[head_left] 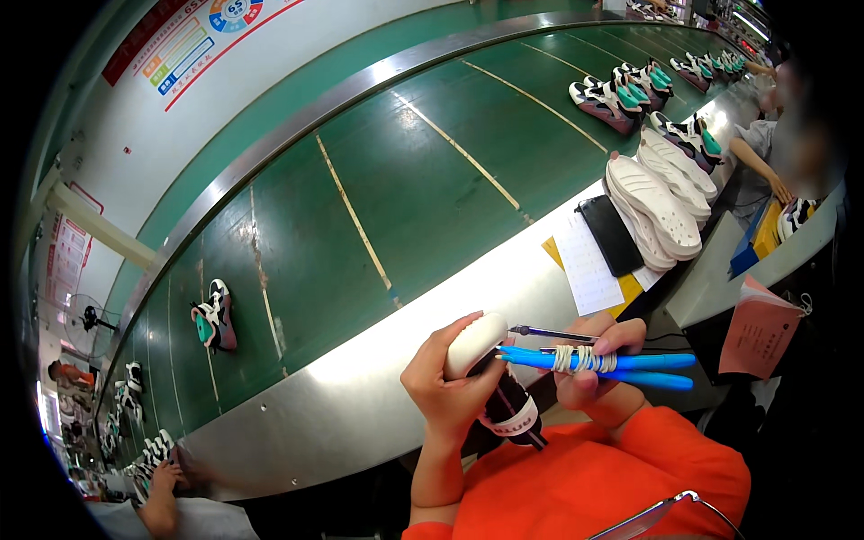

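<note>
My left hand (436, 378) is closed around a shoe (478, 346), its fingers and thumb wrapping a rounded white end. Below the hand hangs the shoe's dark part, crossed by a white band with lettering. My right hand (601, 349) grips a bundle of blue pens (643, 362), bound together with several turns of pale cord or rubber bands. Their tips meet the shoe, or come very close to it, beside my left thumb. A slim dark metal tool (551, 334) runs along the top of the bundle, also at my right fingers; its kind is unclear.
A green conveyor belt (360, 171) with a metal edge curves past, carrying a shoe (214, 317) at left and several shoes (621, 97) far right. White soles (655, 202), a black phone (608, 236) and a paper sheet (589, 275) lie on the ledge. Co-workers' hands (166, 477) show at left and right (779, 187).
</note>
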Tool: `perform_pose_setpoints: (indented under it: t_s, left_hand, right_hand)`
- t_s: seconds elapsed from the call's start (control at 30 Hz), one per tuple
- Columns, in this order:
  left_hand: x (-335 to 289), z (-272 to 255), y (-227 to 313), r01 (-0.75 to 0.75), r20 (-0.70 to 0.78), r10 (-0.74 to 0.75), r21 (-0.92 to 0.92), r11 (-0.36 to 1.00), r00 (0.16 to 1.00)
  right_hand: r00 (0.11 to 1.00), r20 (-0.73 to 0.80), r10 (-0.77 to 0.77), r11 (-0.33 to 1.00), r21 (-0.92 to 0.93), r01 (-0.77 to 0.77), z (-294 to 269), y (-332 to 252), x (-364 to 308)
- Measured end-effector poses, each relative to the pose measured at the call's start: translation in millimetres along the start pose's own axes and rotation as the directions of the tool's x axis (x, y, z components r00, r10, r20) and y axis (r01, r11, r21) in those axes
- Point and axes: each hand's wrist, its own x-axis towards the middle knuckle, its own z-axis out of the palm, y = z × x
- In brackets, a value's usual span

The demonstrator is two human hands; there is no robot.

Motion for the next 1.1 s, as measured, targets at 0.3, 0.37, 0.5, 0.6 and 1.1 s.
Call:
perform_pose_setpoints:
  t_s: [0.3,0.37,0.5,0.6,1.1]
  left_hand:
    - [0,-5,4,-0.019,0.001,0.019,0.03,0.999,1.0]
    - [0,-4,6,-0.008,0.0,0.008,0.01,1.0,1.0]
    - [1,-5,6,0.009,-0.002,-0.009,-0.007,1.0,1.0]
    - [1,-7,7,-0.005,-0.001,0.005,-0.009,1.0,1.0]
    - [1,-11,7,-0.081,0.018,0.08,0.037,0.996,0.997]
  right_hand:
    - [0.996,0.084,0.016,0.99,0.14,-0.028,3,-5,5]
    - [0.997,0.079,0.024,0.99,0.136,-0.034,4,-5,4]
    - [0.994,0.109,0.031,0.996,0.074,-0.039,4,-8,8]
    - [0.996,0.086,0.037,0.994,0.099,-0.046,5,-6,5]
    - [0.98,0.146,0.132,0.983,-0.149,-0.11,12,-27,37]
